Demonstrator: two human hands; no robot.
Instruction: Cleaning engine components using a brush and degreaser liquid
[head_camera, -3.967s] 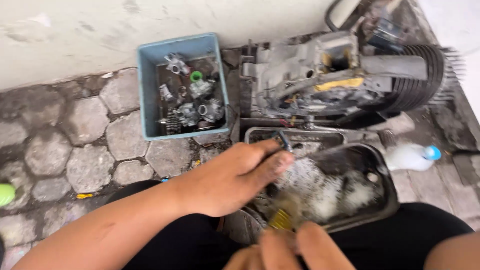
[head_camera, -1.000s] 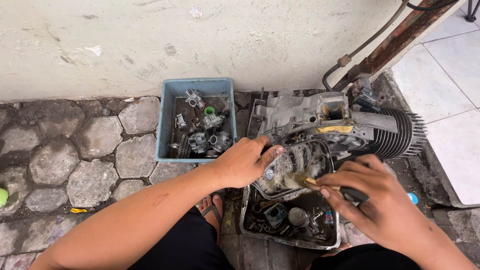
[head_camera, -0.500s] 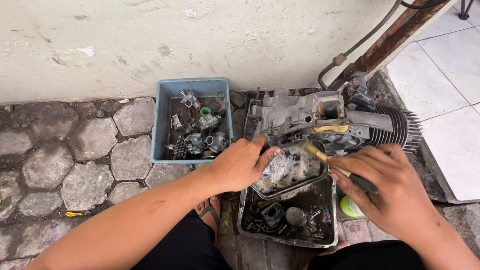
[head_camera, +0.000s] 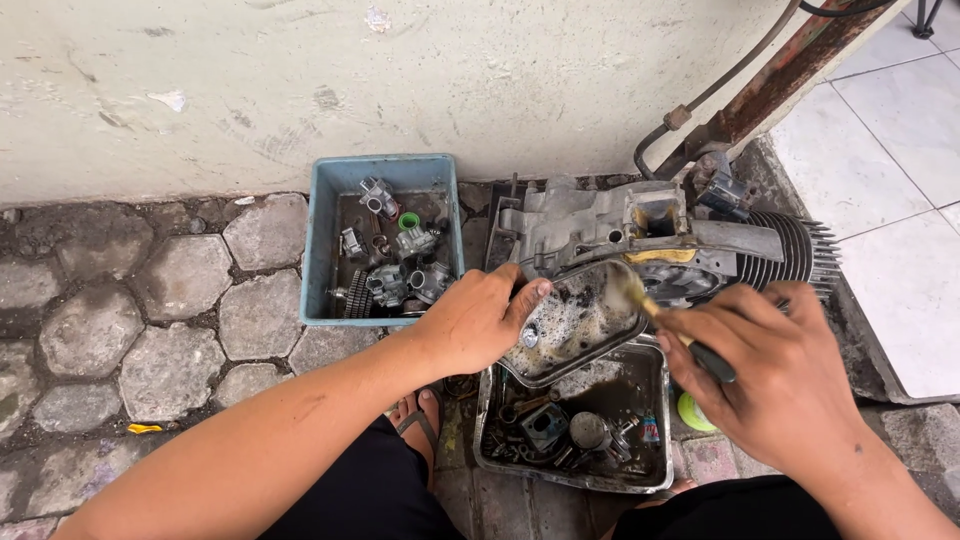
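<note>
My left hand (head_camera: 478, 318) grips the left rim of a dark metal engine cover (head_camera: 575, 325) that is tilted and coated with soapy foam. My right hand (head_camera: 765, 385) holds a brush (head_camera: 672, 325) by its dark handle, and the bristles touch the cover's upper right edge. The cover hangs over a grimy metal tray (head_camera: 655, 470) that contains small engine parts and dirty liquid.
A blue plastic bin (head_camera: 325, 245) with several carburettor parts stands against the wall. An engine block (head_camera: 640, 235) with cooling fins lies behind the cover. A green round item (head_camera: 690, 412) sits by the tray. Hexagonal paving stones spread left, white tiles right.
The brush has moved from the cover's lower middle up to its top right edge over the last second. Four seconds ago the view was closer and blurred, with both hands low in the tray.
</note>
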